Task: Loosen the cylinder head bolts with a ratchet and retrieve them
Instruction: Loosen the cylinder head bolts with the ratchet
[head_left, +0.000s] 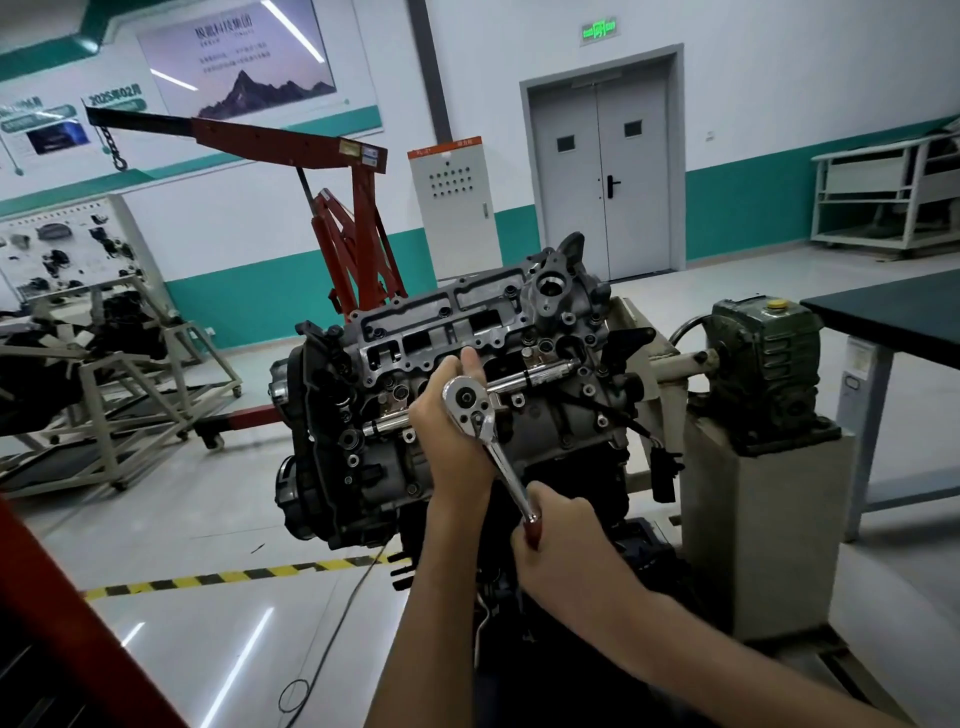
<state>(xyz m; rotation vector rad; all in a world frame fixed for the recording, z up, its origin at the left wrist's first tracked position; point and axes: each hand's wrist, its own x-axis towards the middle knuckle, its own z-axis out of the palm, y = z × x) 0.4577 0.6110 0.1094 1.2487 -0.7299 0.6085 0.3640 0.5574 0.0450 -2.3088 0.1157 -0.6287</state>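
— Which way does it lie?
— One chrome ratchet with a red grip (485, 431), its head at the dark grey cylinder head (467, 322), its handle slanting down-right toward me. My left hand (452, 441) has fingers curled round the head; my right hand (561, 551) has fingers clenched on the grip.
— The room?
— One red engine hoist (358, 223), one grey double door (597, 166), and a glossy grey floor (208, 519).

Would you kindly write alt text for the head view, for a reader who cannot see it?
A person's right hand grips the red handle of a chrome ratchet, its head at a dark grey engine cylinder head, while the left hand holds the ratchet's head. A red engine hoist stands behind.
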